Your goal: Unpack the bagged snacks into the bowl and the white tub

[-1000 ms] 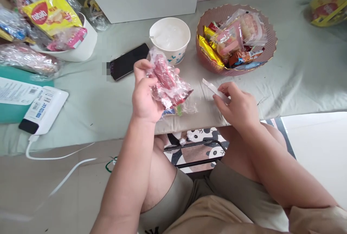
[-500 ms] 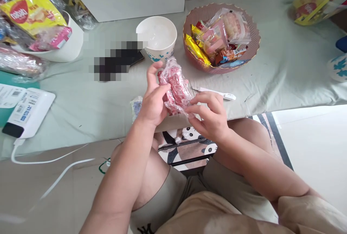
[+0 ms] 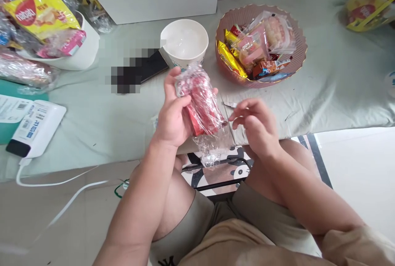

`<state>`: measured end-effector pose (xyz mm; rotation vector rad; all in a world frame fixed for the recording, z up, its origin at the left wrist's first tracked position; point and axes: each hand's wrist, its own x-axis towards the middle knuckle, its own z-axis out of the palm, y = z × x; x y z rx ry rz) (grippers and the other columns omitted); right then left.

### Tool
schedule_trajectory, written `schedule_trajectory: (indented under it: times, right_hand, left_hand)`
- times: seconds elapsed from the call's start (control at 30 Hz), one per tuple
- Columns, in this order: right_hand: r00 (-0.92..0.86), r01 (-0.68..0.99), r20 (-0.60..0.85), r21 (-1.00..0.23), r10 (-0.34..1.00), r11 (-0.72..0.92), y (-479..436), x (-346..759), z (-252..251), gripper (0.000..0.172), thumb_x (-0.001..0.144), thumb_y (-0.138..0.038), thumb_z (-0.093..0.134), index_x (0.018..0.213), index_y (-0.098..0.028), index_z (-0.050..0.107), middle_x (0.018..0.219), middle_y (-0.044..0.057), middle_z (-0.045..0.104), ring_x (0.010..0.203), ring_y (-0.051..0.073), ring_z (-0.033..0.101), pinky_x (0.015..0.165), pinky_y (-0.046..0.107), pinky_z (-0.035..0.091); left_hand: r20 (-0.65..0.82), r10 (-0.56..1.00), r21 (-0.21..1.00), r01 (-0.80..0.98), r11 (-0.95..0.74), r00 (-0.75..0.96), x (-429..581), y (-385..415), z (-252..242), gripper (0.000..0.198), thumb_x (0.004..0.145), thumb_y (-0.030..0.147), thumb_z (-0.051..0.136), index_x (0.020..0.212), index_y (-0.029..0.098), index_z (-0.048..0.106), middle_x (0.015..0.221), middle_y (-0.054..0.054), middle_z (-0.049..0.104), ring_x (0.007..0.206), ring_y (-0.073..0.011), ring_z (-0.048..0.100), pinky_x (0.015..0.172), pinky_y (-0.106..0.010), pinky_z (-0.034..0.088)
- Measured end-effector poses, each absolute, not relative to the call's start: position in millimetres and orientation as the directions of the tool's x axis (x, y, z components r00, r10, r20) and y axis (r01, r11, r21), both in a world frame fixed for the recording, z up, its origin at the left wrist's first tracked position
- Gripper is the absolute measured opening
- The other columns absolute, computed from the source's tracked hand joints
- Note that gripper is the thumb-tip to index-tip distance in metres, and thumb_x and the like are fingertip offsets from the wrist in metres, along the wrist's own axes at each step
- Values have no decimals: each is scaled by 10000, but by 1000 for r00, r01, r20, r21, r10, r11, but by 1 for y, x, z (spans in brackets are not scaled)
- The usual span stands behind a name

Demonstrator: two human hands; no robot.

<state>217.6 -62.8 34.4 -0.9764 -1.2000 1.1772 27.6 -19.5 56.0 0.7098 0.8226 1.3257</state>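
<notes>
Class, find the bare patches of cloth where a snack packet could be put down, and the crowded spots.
Bare cloth lies between the power bank and the left hand, and right of the snack bowl. Crowded: the far-left snack bags, and around the cup and phone.

Left hand (image 3: 173, 120) is held up, fingers clenched in a grip, thumb extended. Right hand (image 3: 256, 124) is held just beside it, fingers loosely curled.

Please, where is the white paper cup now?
In the head view, the white paper cup stands on the table, left of the pink bowl, just beyond the red packet that the left hand holds.
</notes>
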Motion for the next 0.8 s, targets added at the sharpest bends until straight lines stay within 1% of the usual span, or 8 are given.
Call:
schedule_trajectory:
  times: [0.1,0.2,0.3,0.4,0.5,0.6,0.7,0.8]
  right_hand:
    - [-273,-179,-53,-978,961,-105,-58,209,36,461,858,-523,776,1140,-242,544,1066,25,640,668,93,625,523,237,536]
    - [-405,-171,-51,-977,913,-130,-60,203,36,481,865,-524,768,1177,-233,546,1051,34,652,733,115,646,613,263,585]
    - [-375,-179,-7,-981,927,-80,-64,204,32,421,894,-540,719,1144,-226,591,1017,45,689,902,180,682,815,350,615]
    - [-262,-252,-32,-963,964,-101,-65,207,25,384,884,-504,694,1136,-230,596,1069,60,709,994,222,691,902,413,596]
    - [-192,-333,-113,-927,975,-173,-62,210,23,364,859,-507,616,1103,-241,569,1019,73,721,974,265,698,869,460,596]
    - [-205,-333,-171,-914,964,-233,-57,211,22,383,827,-535,550,1082,-249,537,923,78,715,931,292,704,821,476,593]
    - [-185,-298,-193,-923,963,-243,-53,210,18,340,823,-535,501,1011,-252,488,861,67,686,885,280,702,809,456,584]
    - [-151,-311,-211,-917,966,-249,-51,208,14,321,806,-526,504,970,-256,448,862,48,652,834,241,675,819,428,584]
  left_hand:
    - [-94,985,856,-494,155,146,33,-29,53,586,786,224,704,1321,394,538,1304,-15,698,1294,-334,676,1005,-529,622]
    - [-124,970,876,-436,206,210,37,-39,52,577,838,250,710,1370,398,544,1233,-29,716,1150,-318,739,904,-497,657]
    - [-101,964,889,-412,198,246,39,-45,51,542,879,290,721,1379,386,534,1247,-38,713,1072,-275,753,887,-444,652]
    - [-73,970,910,-382,159,230,38,-48,49,574,841,357,813,1337,362,523,1302,-47,693,1110,-245,733,910,-376,633]
    - [-108,964,942,-285,178,243,36,-50,47,587,756,373,907,1229,291,569,1209,-59,713,1058,-220,728,860,-314,621]
    - [-136,964,972,-157,175,230,36,-52,46,392,761,359,909,1034,218,665,1035,-50,736,879,-171,720,746,-264,595]
    - [-71,987,991,-105,87,146,39,-51,45,247,787,352,894,852,188,722,880,-37,730,739,-135,679,658,-242,559]
    - [-10,997,992,-129,20,77,40,-50,42,234,836,388,861,800,187,746,837,-43,723,650,-118,634,607,-251,547]
